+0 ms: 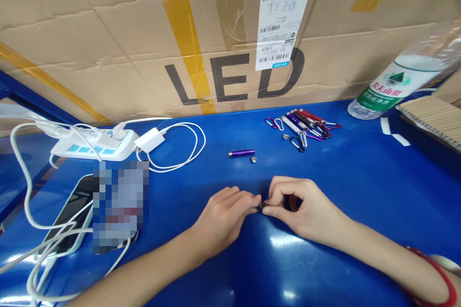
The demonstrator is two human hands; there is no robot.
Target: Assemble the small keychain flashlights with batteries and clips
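Note:
My left hand [225, 216] is closed, its thumb and fingers pinching a small dark piece with a shiny end [261, 205]. My right hand [306, 204] pinches the same piece from the other side, fingertips meeting those of the left. Most of the piece is hidden, so its kind cannot be made out. Beyond the hands lies a purple metal tube [242, 153], like a mini flashlight body, with a small silver cap [253, 159] by its right end. Farther back is a cluster of mini flashlights [306, 122] with carabiner clips, in silver, purple, black and red.
A white power strip [97, 146] with cables and a white charger [149, 140] sits at the left, near phones [70, 216]. Behind stands a large cardboard box [126, 33]. A water bottle [396, 81] and a notebook [432, 117] are at the right on the blue table [342, 168].

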